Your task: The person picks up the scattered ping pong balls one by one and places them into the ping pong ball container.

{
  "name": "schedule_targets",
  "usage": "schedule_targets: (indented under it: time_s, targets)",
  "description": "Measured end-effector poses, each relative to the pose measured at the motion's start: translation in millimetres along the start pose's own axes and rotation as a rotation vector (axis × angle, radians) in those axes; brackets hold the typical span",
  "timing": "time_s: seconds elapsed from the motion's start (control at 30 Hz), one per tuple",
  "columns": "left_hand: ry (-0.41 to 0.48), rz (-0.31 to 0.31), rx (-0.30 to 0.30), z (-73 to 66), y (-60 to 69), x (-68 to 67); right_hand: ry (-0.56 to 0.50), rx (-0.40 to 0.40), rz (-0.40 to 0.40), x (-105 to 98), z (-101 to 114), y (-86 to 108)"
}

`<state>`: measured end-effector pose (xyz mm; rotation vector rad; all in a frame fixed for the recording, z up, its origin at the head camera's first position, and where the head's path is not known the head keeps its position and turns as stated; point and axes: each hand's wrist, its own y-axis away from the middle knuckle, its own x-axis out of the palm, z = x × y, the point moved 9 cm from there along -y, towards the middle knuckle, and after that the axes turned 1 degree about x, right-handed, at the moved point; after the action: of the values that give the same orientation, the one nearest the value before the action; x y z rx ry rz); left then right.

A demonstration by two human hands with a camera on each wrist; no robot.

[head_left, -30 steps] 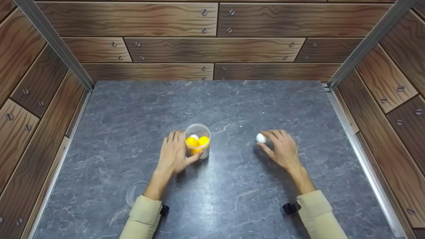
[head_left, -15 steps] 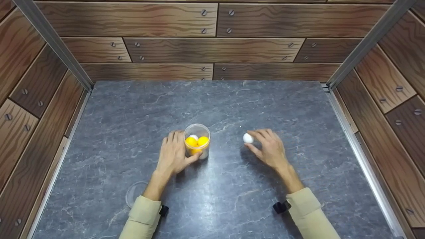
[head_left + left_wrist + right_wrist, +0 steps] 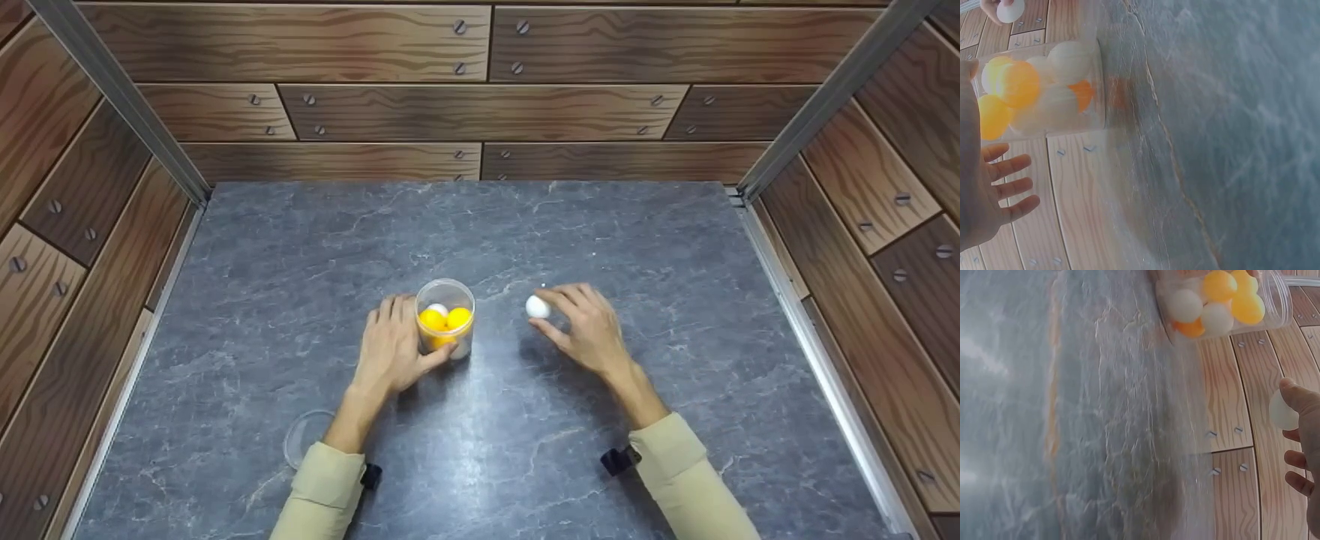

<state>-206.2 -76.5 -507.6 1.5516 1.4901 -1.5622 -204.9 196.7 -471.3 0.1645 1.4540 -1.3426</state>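
Note:
A clear plastic jar [image 3: 464,346] stands upright and uncapped on the table, with yellow, orange and white ping-pong balls inside. My left hand [image 3: 391,346] holds it from the left, thumb across the near side. In the left wrist view its other fingers [image 3: 1013,167] spread beside the jar. To the right of the jar, my right hand [image 3: 589,330] pinches a white ping-pong ball [image 3: 537,307] between thumb and fingers, above the tabletop. The right wrist view shows the thumb [image 3: 1296,395] against this ball [image 3: 1282,410].
A round clear lid [image 3: 298,441] lies on the dark marbled table [image 3: 480,232], partly hidden by the left forearm. Wood-patterned walls [image 3: 390,112] enclose the back and sides. Metal posts [image 3: 840,90] rise at the far corners.
My right hand has moved left with the white ball, closer to the jar. The left hand and the jar have stayed in place.

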Motion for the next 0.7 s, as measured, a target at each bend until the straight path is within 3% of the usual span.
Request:
schedule_targets:
  time_s: [0.7]
  targets:
    - [0.029,0.016,-0.010,0.2,0.3,-0.2,-0.035,-0.046,0.001,0.5,32.0,-24.0]
